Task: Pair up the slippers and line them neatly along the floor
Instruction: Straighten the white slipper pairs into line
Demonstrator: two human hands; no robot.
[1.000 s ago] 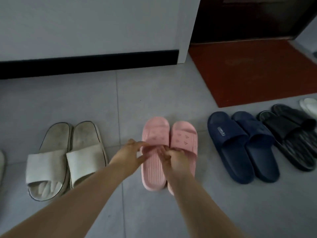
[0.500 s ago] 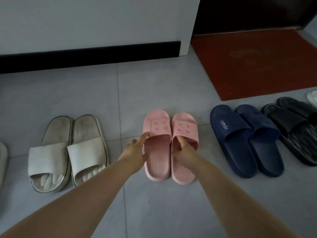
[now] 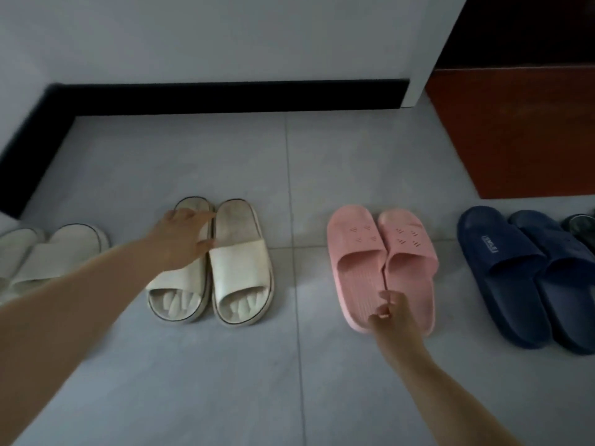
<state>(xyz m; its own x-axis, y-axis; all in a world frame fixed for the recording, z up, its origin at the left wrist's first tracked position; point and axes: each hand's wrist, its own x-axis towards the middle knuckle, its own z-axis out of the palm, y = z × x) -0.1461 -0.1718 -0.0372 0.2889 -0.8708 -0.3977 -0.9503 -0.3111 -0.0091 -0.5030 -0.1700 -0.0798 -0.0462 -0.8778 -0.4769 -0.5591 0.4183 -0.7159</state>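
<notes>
Left hand: my left hand [image 3: 180, 239] reaches into the left-centre of the frame, palm down over the left slipper of the cream pair [image 3: 211, 263]; grip spread, fingers fanned across the heel end and strap, thumb at the seam between the two slippers. Contact looks likely but I cannot tell for sure.
Right hand: my right hand [image 3: 391, 320] sits low, right of centre, at the near end of the pink pair [image 3: 383, 267]; grip pressed loosely together, fingertips curled at the seam where the two pink slippers meet. Whether it pinches an edge I cannot tell.
Cream pair: side by side, touching, straps toward the bottom of the frame, dirty soles showing.
Pink pair: side by side, touching, small slash marks on the straps; well apart from the cream pair.
Navy pair [image 3: 528, 278]: right edge of frame, side by side, angled slightly, a small label on the left strap.
Far left: a white pair [image 3: 48, 255], partly hidden behind my left forearm.
Far right: a dark slipper [image 3: 582, 230], mostly cut off by the frame.
Floor [image 3: 289, 381]: grey tiles; all pairs lie in a rough row across mid-frame.
Background: black skirting board [image 3: 225, 96] under a pale wall, red mat [image 3: 515, 133] upper right.
</notes>
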